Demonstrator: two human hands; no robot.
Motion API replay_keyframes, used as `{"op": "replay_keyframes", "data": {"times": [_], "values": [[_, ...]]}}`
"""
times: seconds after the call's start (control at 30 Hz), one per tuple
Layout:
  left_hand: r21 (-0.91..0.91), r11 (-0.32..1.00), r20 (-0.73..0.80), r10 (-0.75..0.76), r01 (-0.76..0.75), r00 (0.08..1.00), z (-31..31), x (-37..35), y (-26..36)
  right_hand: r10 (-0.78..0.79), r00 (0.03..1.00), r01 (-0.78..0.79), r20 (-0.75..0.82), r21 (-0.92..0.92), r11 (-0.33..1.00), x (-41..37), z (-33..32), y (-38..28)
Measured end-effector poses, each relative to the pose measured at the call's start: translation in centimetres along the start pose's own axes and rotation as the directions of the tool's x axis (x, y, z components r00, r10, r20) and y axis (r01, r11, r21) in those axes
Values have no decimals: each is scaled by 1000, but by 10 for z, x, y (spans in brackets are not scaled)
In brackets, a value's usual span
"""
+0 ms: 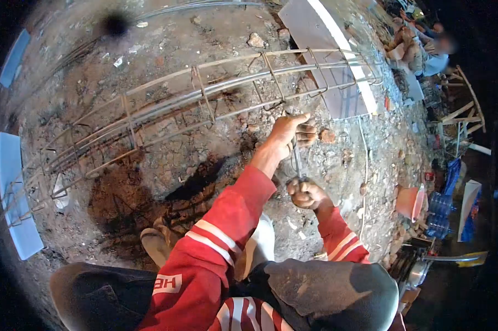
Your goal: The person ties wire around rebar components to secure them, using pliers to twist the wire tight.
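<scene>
My left hand [288, 134] is closed, its fingers curled and the thumb pointing away from me to the right. Below it, my right hand [305, 193] is wrapped round the lower end of a slim metal rod-like tool [297, 159]. The tool's upper end runs into my left palm, where its tip is hidden. Just beyond my hands lies a long reinforcing-bar cage [207, 105], made of straight bars with bent stirrups. My left hand is close to its near bar; whether it touches is hard to tell.
The cage's right end crosses a pale panel [337, 94]; its left end is over a white panel [17, 193]. Stony rubble ground [243, 160] surrounds it. To the right are an orange bucket [410, 202], blue-tinted bottles [439, 212] and a wooden frame [462, 118]. A person [433, 63] sits farther off.
</scene>
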State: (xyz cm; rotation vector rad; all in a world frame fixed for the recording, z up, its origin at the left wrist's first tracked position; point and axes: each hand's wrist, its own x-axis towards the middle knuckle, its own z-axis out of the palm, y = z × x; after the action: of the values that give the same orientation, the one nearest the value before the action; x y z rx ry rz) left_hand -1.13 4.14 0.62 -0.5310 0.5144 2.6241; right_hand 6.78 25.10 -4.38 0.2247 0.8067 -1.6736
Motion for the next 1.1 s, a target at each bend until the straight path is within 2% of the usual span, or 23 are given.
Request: {"op": "replay_keyframes", "data": {"times": [0.07, 0.1, 0.13, 0.17, 0.2, 0.23, 0.27, 0.33, 0.37, 0.4, 0.47, 0.53, 0.57, 0.6, 0.67, 0.77, 0.8, 0.87, 0.9, 0.97, 1.0, 1.07, 1.1], "values": [[56, 982, -112, 186, -181, 976, -24, 24, -17, -115, 864, -87, -490, -371, 925, 11, 47, -4], [154, 973, -297, 211, -171, 931, -20, 19, -16, -183, 893, -38, -411, -475, 879, 15, 52, -6], [157, 972, -301, 216, -175, 929, -19, 16, -18, -240, 914, 11, -327, -571, 821, 17, 63, -8], [209, 949, -390, 302, -236, 870, -20, 12, -20, -481, 742, 104, -466, -629, 771, 17, 80, 1], [267, 920, -466, 384, -288, 797, -19, 12, -22, -478, 743, 102, -469, -626, 773, 15, 95, 1], [247, 950, -513, 295, -191, 806, -36, 27, -32, -831, 470, -123, -298, -954, 272, 11, 106, 2], [244, 952, -508, 288, -185, 812, -47, 40, -47, -954, 274, -488, 122, -837, -247, 6, 111, 2], [42, 981, -357, 192, -190, 914, -44, 30, -51, -922, 267, -335, 279, -871, -361, -1, 97, 3], [-70, 987, -251, 124, -146, 960, -39, 18, -51, -873, 405, -248, 273, -886, -393, -7, 96, -2], [-60, 988, -291, 121, -145, 949, -29, 14, -46, -801, 531, -158, 276, -896, -414, -11, 99, -10], [-189, 978, -110, 70, -90, 992, -21, 4, -30, -816, 508, -60, 277, -933, -355, -24, 112, -33], [-231, 972, -34, 36, -43, 999, -9, -5, -20, -814, 566, 84, -129, -973, 213, -47, 125, -56], [-253, 967, 16, -7, 11, 1000, -3, -10, -15, -826, 522, 185, -212, -917, 353, -52, 138, -67], [-219, 976, -2, -9, 8, 1000, 21, -37, -1, -843, 514, 238, -162, -916, 321, -61, 139, -81], [-327, 945, 168, 79, -20, 983, 42, -39, -4, -826, 506, 224, -248, -887, 403, -85, 160, -108], [-429, 901, 271, 196, -64, 942, 84, -67, 27, -705, 709, 418, 19, -816, 399, -114, 179, -150], [-475, 876, 286, 242, -82, 927, 94, -72, 41, -733, 678, 310, -61, -880, 361, -126, 185, -157], [-630, 773, 299, 334, -78, 894, 104, -105, 90, -844, 528, 351, -98, -879, 322, -121, 207, -165], [-720, 692, 315, 387, -47, 867, 104, -110, 110, -861, 410, 248, -303, -871, 424, -108, 245, -156], [-802, 584, 273, 546, -127, 792, 91, -97, 139, -806, 458, -71, -375, -919, 387, -83, 270, -156], [-810, 524, 106, 572, -263, 813, 85, -103, 156, -765, 476, -174, -434, -899, 402, -79, 274, -152], [-812, 382, -62, 695, -441, 717, 62, -105, 187, -512, 744, -292, -430, -898, 330, -97, 242, -163], [-742, 353, -164, 728, -569, 665, 52, -103, 195, -466, 798, -245, -382, -912, 328, -104, 228, -164]]}}
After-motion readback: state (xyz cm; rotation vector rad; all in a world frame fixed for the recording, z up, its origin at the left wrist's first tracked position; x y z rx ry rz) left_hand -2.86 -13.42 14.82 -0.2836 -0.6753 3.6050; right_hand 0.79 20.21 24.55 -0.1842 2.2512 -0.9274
